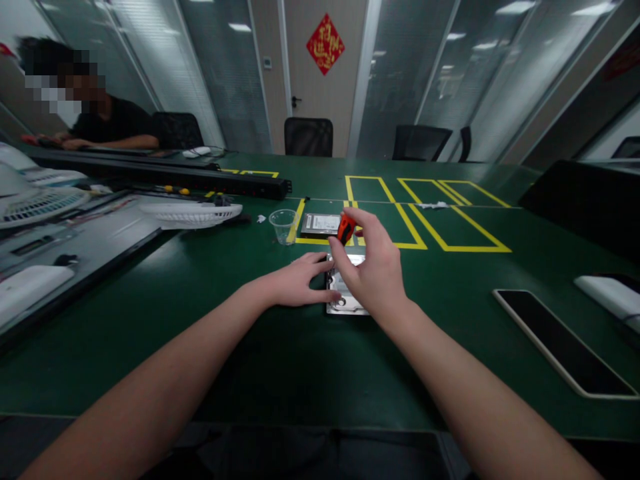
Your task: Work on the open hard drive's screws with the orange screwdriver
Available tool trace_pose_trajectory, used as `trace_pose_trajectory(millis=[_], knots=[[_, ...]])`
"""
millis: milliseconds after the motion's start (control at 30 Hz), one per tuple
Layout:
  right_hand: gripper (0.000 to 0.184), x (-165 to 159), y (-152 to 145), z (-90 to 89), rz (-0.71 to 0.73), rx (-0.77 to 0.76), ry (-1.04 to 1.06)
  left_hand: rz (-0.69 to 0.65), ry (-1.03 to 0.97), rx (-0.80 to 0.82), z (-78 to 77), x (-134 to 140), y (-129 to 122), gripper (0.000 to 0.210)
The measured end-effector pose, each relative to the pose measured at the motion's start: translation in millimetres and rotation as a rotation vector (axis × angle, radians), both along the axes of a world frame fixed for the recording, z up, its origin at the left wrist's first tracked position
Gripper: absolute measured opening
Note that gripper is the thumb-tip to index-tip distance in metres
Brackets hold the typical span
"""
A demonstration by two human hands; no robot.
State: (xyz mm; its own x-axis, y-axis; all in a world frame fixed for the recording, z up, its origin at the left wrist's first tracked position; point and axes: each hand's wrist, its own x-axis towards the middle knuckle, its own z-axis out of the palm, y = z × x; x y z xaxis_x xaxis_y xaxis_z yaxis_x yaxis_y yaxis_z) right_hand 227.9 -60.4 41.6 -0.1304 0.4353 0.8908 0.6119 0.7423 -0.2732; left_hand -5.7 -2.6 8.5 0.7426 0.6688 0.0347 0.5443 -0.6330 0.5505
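Observation:
A silver hard drive (pixel 345 308) lies on the green table in front of me, partly covered by my hands. My left hand (pixel 300 279) is at its left side, fingers spread, with thumb and forefinger reaching onto the drive's edge. Above the drive, my right hand (pixel 373 267) pinches the orange and black handle of a screwdriver (pixel 345 229) between thumb and fingers. The handle stands roughly upright; its tip is hidden behind my hand. Just beyond lies a second hard drive (pixel 320 224) with a white label.
A clear plastic cup (pixel 285 228) stands left of the second drive. Yellow tape rectangles (pixel 453 249) mark the table. A phone (pixel 565 343) lies at right. White fan parts (pixel 193 213) and a long black bar (pixel 200 180) fill the left, where another person (pixel 117 123) sits.

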Motion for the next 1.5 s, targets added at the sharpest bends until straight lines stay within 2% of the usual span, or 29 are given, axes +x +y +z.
trace_pose_trajectory(millis=[233,467,600,733,933,1333,1500], knots=[[0.041,0.5,1.1,1.1,-0.051,0.027,0.007,0.009,-0.015,0.021,-5.8,-1.9,2.0,0.098],[0.056,-1.8,-1.2,0.9,-0.008,-0.008,-0.002,-0.006,-0.018,0.006,-4.3,-2.4,3.1,0.100],[0.046,-0.3,0.8,0.2,0.009,0.030,-0.005,-0.008,-0.024,0.021,-4.3,-0.8,2.3,0.097],[0.045,1.0,1.2,1.1,-0.018,0.028,-0.010,0.012,-0.013,0.018,-5.5,-0.9,1.6,0.097],[0.057,-1.2,-0.3,0.1,0.016,-0.013,-0.002,-0.012,-0.033,-0.010,-1.8,-0.8,1.0,0.097],[0.046,1.3,0.7,0.9,-0.007,-0.003,-0.024,-0.001,-0.022,0.017,-5.4,-2.7,2.1,0.097],[0.050,-0.8,-0.2,0.7,-0.013,0.010,-0.017,0.010,-0.017,0.001,-4.9,-1.8,2.0,0.098]])
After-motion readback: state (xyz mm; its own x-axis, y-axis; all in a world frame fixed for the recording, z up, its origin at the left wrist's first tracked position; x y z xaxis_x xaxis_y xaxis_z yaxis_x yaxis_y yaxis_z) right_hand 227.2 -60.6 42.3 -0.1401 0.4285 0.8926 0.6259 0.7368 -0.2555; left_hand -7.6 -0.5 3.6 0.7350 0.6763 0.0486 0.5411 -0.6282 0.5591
